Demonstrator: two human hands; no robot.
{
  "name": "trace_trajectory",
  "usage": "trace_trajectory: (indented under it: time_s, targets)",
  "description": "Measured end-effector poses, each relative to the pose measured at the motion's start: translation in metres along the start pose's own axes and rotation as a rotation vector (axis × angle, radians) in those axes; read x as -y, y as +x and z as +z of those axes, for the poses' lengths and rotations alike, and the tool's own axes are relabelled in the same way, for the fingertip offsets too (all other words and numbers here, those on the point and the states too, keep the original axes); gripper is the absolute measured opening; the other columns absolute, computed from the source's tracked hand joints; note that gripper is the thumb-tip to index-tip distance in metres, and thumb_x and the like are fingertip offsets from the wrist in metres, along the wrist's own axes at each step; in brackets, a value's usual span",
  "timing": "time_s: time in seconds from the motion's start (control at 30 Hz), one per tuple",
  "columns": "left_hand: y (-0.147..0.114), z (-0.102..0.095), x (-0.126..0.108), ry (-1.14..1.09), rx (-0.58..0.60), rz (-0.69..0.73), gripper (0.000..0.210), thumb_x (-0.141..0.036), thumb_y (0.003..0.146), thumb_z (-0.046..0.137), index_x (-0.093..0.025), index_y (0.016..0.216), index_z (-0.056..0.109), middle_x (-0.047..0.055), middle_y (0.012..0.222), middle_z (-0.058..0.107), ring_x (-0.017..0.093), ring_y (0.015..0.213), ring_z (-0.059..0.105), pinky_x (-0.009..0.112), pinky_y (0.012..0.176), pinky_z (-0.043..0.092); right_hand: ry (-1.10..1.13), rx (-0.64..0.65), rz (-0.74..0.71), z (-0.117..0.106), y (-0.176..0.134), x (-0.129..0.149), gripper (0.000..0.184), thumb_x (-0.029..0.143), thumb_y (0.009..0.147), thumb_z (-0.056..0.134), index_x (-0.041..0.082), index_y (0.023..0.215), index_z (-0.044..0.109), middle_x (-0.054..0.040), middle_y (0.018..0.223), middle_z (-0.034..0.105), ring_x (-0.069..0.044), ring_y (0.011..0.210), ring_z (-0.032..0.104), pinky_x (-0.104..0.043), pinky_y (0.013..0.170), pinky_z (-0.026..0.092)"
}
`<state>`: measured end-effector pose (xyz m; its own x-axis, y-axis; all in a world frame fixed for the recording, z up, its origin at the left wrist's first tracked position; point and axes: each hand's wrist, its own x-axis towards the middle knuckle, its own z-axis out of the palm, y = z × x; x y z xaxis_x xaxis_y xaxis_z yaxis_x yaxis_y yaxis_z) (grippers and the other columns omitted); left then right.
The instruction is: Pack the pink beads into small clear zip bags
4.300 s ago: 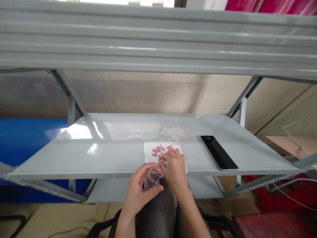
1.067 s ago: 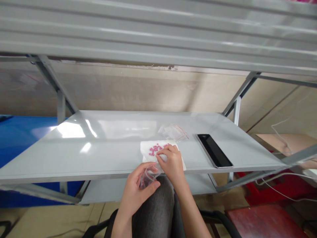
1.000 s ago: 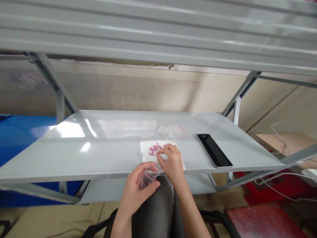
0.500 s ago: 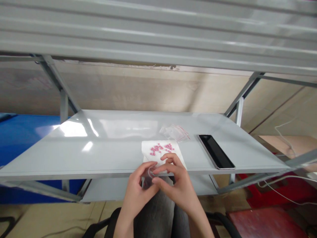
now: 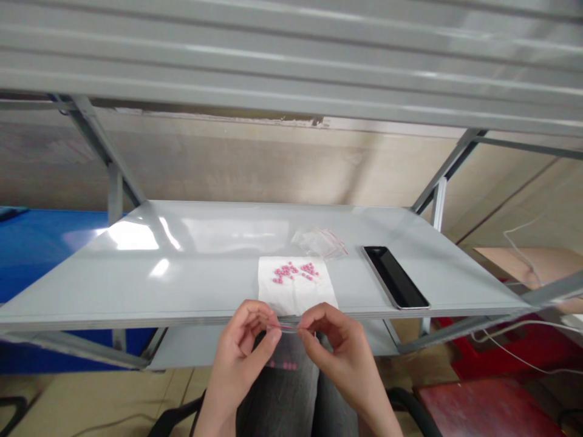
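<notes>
A small clear zip bag [image 5: 291,355] with a red strip along its top hangs between my hands, in front of the table's near edge. Several pink pills lie at its bottom. My left hand [image 5: 248,346] pinches the strip at its left end. At the right end, the thumb and fingers of my right hand [image 5: 339,343] are closed on the same strip. Beyond my fingers, a white paper sheet [image 5: 277,295] lies on the table with loose pink pills [image 5: 286,271] in two loose groups on it.
Behind the paper lies a pile of clear zip bags [image 5: 321,243]. To the right, a black phone [image 5: 396,277] rests on the grey table [image 5: 204,279]. A ribbed grey panel [image 5: 291,60] hangs overhead, and slanted metal struts stand at both sides.
My right hand has drawn back from the bag's mouth and now pinches its right end. The opening, rounded before, is now pulled into a flat line.
</notes>
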<state>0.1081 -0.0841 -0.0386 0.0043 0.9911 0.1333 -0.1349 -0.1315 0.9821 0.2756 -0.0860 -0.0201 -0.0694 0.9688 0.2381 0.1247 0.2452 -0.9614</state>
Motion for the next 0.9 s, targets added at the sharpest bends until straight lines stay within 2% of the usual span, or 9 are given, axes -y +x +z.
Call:
trace_trajectory:
  time_s: [0.07, 0.2, 0.4, 0.5, 0.57, 0.63, 0.7, 0.8, 0.9]
  targets:
    - [0.0, 0.0, 0.003, 0.073, -0.007, 0.046, 0.02, -0.034, 0.081, 0.07, -0.02, 0.09, 0.058, 0.0, 0.078, 0.062, 0.014, 0.075, 0.061, 0.023, 0.071, 0.05, 0.024, -0.035, -0.016, 0.002, 0.0, -0.003, 0.008, 0.018, 0.082, 0.061, 0.021, 0.085, 0.055, -0.0005, 0.074, 0.064, -0.014, 0.066, 0.059, -0.026, 0.062, 0.048]
    - [-0.003, 0.005, 0.004, 0.208, -0.183, 0.146, 0.019, -0.03, 0.081, 0.07, -0.02, 0.093, 0.058, -0.001, 0.074, 0.061, 0.015, 0.074, 0.059, 0.025, 0.076, 0.048, -0.022, -0.126, -0.088, 0.005, -0.001, -0.013, 0.02, 0.018, 0.087, 0.058, 0.024, 0.096, 0.041, 0.0006, 0.078, 0.065, -0.015, 0.068, 0.057, -0.028, 0.066, 0.046]
    - [-0.008, 0.011, 0.0, 0.246, -0.288, 0.238, 0.023, -0.025, 0.079, 0.073, -0.022, 0.095, 0.056, -0.005, 0.066, 0.065, 0.013, 0.063, 0.051, 0.024, 0.069, 0.042, -0.227, -0.304, -0.19, 0.012, -0.005, -0.02, 0.018, 0.01, 0.087, 0.054, 0.025, 0.088, 0.043, 0.0021, 0.074, 0.056, -0.015, 0.068, 0.051, -0.028, 0.064, 0.04]
    - [-0.008, 0.004, -0.001, 0.299, -0.252, 0.293, 0.024, -0.022, 0.079, 0.072, -0.023, 0.097, 0.056, -0.005, 0.067, 0.066, 0.013, 0.063, 0.053, 0.025, 0.068, 0.043, -0.218, -0.213, -0.217, 0.006, -0.007, -0.013, 0.014, 0.012, 0.089, 0.053, 0.024, 0.088, 0.047, 0.0009, 0.077, 0.055, -0.015, 0.071, 0.052, -0.028, 0.067, 0.042]
    - [-0.009, -0.001, -0.001, 0.348, -0.218, 0.346, 0.022, -0.019, 0.08, 0.071, -0.022, 0.097, 0.057, -0.003, 0.071, 0.067, 0.014, 0.068, 0.056, 0.025, 0.072, 0.044, -0.15, -0.094, -0.202, -0.001, -0.009, -0.007, 0.015, 0.015, 0.091, 0.052, 0.025, 0.102, 0.051, -0.0024, 0.088, 0.059, -0.018, 0.084, 0.058, -0.031, 0.077, 0.046]
    - [-0.01, -0.005, -0.002, 0.371, -0.199, 0.392, 0.021, -0.015, 0.082, 0.068, -0.022, 0.099, 0.057, -0.003, 0.074, 0.066, 0.014, 0.071, 0.057, 0.025, 0.076, 0.045, -0.109, -0.011, -0.201, -0.006, -0.011, -0.002, 0.033, 0.018, 0.091, 0.055, 0.026, 0.123, 0.048, -0.0065, 0.107, 0.062, -0.021, 0.102, 0.059, -0.036, 0.091, 0.045]
    - [-0.012, -0.005, -0.004, 0.373, -0.175, 0.419, 0.024, -0.013, 0.082, 0.066, -0.023, 0.101, 0.056, -0.003, 0.076, 0.064, 0.014, 0.071, 0.057, 0.025, 0.076, 0.046, -0.121, 0.013, -0.224, -0.008, -0.01, 0.003, 0.046, 0.018, 0.087, 0.061, 0.027, 0.13, 0.048, -0.0075, 0.116, 0.061, -0.023, 0.111, 0.057, -0.039, 0.097, 0.043]
    - [-0.015, -0.001, -0.009, 0.379, -0.106, 0.449, 0.028, -0.01, 0.081, 0.065, -0.024, 0.104, 0.055, -0.003, 0.076, 0.062, 0.014, 0.071, 0.058, 0.026, 0.076, 0.048, -0.125, 0.067, -0.238, -0.005, -0.005, 0.011, 0.034, 0.012, 0.078, 0.067, 0.026, 0.109, 0.063, -0.0043, 0.101, 0.066, -0.022, 0.099, 0.06, -0.037, 0.088, 0.048]
    - [-0.017, 0.002, -0.014, 0.387, -0.062, 0.463, 0.029, -0.008, 0.081, 0.064, -0.024, 0.103, 0.055, -0.003, 0.077, 0.061, 0.013, 0.073, 0.058, 0.026, 0.076, 0.048, -0.077, 0.119, -0.22, -0.001, 0.001, 0.018, 0.015, 0.009, 0.076, 0.065, 0.022, 0.082, 0.067, -0.0017, 0.081, 0.066, -0.019, 0.084, 0.061, -0.033, 0.076, 0.048]
